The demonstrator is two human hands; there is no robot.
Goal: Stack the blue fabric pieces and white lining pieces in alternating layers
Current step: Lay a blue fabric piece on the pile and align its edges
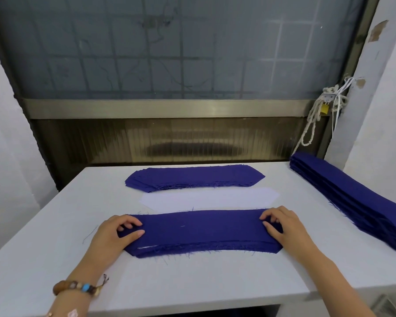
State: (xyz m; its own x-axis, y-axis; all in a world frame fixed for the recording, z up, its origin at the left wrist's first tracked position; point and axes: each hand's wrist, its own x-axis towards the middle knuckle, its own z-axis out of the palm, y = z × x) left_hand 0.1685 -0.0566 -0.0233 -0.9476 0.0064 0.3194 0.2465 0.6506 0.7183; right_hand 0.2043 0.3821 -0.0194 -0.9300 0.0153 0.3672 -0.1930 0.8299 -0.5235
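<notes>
Head view — left grip and right grip pinch opposite ends of blue stack.

Single head-worn wide-angle view, close above the table, facing forward and down. Left hand and right hand enter from the lower edge, gripping the blue stack at lower centre. The window fills the upper frame.
</notes>
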